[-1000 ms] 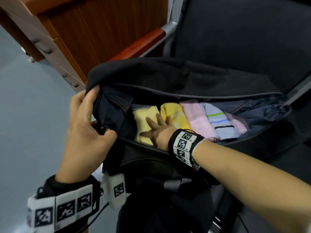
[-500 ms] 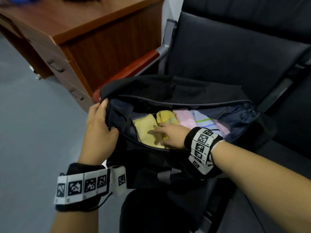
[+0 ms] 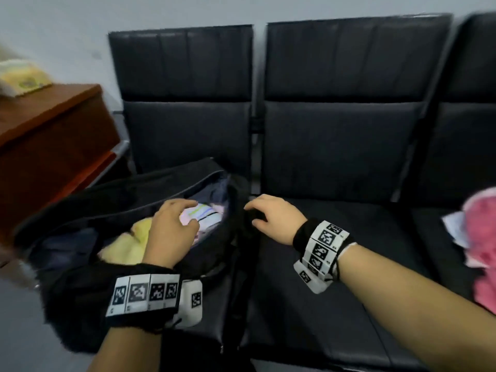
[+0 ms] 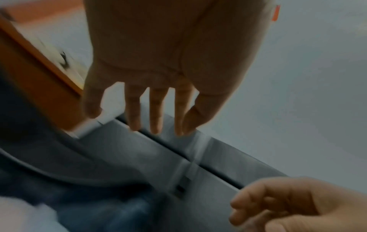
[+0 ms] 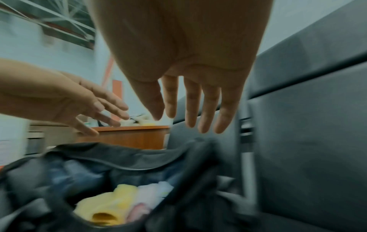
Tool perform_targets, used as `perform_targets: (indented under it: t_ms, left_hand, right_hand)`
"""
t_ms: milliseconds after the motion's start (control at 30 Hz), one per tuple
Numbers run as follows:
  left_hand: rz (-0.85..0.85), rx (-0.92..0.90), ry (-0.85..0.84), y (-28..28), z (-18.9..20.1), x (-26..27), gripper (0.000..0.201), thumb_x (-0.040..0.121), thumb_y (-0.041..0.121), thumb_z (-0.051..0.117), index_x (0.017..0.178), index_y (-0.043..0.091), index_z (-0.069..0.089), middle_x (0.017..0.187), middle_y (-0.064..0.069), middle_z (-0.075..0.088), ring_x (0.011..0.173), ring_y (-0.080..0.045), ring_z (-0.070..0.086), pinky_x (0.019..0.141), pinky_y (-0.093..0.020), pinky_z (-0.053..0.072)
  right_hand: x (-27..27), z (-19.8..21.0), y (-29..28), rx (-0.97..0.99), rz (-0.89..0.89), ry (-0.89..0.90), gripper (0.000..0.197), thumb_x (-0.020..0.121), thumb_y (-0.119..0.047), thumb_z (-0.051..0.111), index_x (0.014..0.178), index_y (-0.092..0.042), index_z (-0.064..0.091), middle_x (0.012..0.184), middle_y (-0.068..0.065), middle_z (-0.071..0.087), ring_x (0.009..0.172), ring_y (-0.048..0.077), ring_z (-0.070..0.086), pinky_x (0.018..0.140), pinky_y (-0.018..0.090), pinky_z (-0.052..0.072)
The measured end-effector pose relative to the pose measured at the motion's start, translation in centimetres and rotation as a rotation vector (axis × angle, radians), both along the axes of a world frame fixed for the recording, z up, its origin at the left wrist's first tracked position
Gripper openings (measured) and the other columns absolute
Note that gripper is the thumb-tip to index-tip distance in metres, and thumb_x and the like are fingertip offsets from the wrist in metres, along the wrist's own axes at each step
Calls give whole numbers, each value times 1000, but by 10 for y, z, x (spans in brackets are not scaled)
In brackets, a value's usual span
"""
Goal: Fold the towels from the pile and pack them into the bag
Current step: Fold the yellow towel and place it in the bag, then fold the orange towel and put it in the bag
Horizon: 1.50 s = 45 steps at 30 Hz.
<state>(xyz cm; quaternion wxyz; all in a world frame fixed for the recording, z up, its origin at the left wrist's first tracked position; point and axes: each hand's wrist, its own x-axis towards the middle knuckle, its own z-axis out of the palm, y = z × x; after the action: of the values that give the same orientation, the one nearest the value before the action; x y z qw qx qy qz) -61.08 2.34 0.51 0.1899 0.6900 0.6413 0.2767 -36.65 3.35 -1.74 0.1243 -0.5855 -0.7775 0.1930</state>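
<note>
The black bag (image 3: 107,194) lies open on the left seat. Inside it sit folded towels: a yellow one (image 3: 126,245), a pink one and a white striped one (image 3: 204,213). My left hand (image 3: 171,226) hovers over the towels in the bag's mouth; the left wrist view shows its fingers (image 4: 157,113) straight, spread and empty. My right hand (image 3: 271,216) is just past the bag's right end, above the seat, and its fingers (image 5: 190,109) are straight and hold nothing. The right wrist view looks down on the bag (image 5: 139,158) and the yellow towel (image 5: 105,204).
A pile of pink and white towels (image 3: 480,237) lies on the far right seat. The middle black seat (image 3: 335,264) is bare. A brown wooden desk (image 3: 48,135) stands left of the chairs, with a yellowish cloth (image 3: 21,76) on top.
My right hand came out of the bag and moved right, past its end. My left hand let go of the bag's left rim and moved over the towels. The head view rose.
</note>
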Motion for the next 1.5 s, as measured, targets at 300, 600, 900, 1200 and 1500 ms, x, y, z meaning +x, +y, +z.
perform_targets:
  t_ms: [300, 600, 900, 1200, 1500]
  left_hand:
    - [-437, -17, -59, -18, -28, 279, 29, 88, 10, 65, 114, 20, 71, 120, 1, 62, 110, -19, 59, 99, -33, 45]
    - [-641, -162, -89, -82, -82, 507, 20, 91, 10, 64, 106, 20, 73, 108, 6, 64, 103, -11, 60, 90, -21, 41]
    - [-676, -261, -137, -116, -123, 601, 22, 86, 2, 64, 100, 15, 76, 99, 4, 74, 94, -9, 67, 80, -7, 44]
    - [-717, -310, -137, -126, -127, 593, 24, 87, 2, 63, 98, 20, 75, 97, 9, 74, 95, -3, 67, 78, -1, 43]
    - [-749, -312, -340, -136, -75, 543, 33, 89, 13, 70, 119, 27, 68, 114, 15, 68, 109, 2, 61, 94, -19, 47]
  right_hand:
    - [260, -7, -132, 13, -476, -3, 38, 94, -28, 56, 132, -29, 55, 124, -4, 56, 110, 19, 57, 89, 37, 50]
    - [471, -67, -235, -5, -827, 5, 43, 89, -12, 54, 130, -20, 60, 126, 4, 63, 115, 26, 59, 95, 38, 48]
    - [574, -140, -265, -146, -989, -283, 48, 93, -15, 52, 137, -32, 54, 138, -1, 56, 128, 30, 43, 101, 42, 38]
    - [576, -151, -265, -137, -1062, -319, 20, 91, -22, 59, 107, -31, 69, 115, 0, 64, 114, 27, 49, 92, 38, 38]
    - [486, -56, -250, 428, -801, 73, 16, 77, -32, 79, 74, -18, 72, 82, -3, 54, 84, 22, 50, 73, 39, 39]
